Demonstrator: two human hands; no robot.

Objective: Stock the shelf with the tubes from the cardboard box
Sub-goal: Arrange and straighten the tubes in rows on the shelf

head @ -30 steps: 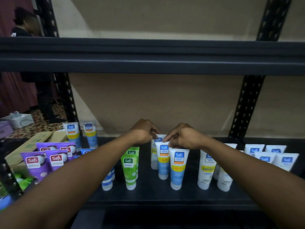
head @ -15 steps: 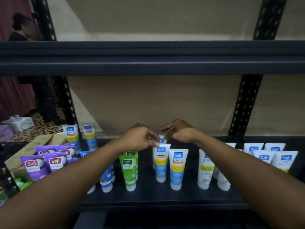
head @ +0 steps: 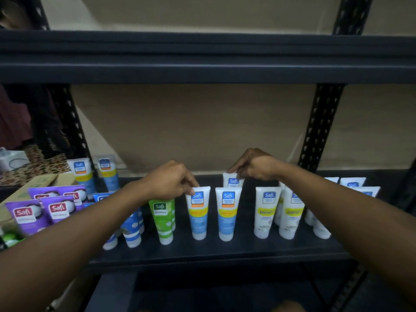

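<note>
1. While the tubes stand cap-down on the shelf (head: 225, 253), the left hand (head: 168, 181) pinches the flat crimped top of a front blue tube (head: 198, 217), which hangs just below its fingers (head: 188, 182).
2. The right hand (head: 254, 165) pinches a rear blue tube (head: 233, 182) just beneath its own fingers.
3. Likely step: squaring up the row. Next calls for small upright nudges, then letting go.
4. Tubes look like smooth, glossy, soft plastic, tapering from flat crimp to round white cap.
5. The cardboard box (head: 33, 185) sits well left of the left fingers.
</note>
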